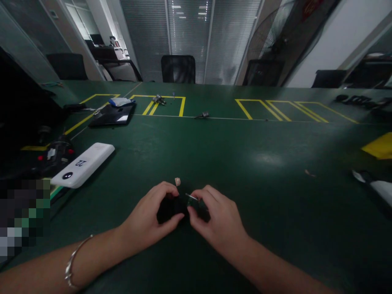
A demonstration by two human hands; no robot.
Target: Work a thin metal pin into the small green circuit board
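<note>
Both of my hands meet low in the middle of the green table (245, 163). My left hand (153, 218) is curled round a small black part (168, 208), thumb beneath it. My right hand (219, 220) pinches a thin metal piece (192, 197) at the black part's right end, fingers closed. Just beyond my left fingertips a tiny pale tag (177, 181) lies on the table. A thin bracelet (73, 261) circles my left wrist.
A white power bank (84, 164) lies at the left beside black gear (55, 155). Farther back are a dark tablet (113, 115), small metal parts (159, 99) and a screw-like piece (202, 116) among yellow floor-style markings. A yellow sheet (379, 146) and white object (379, 188) sit right. Chairs line the far edge.
</note>
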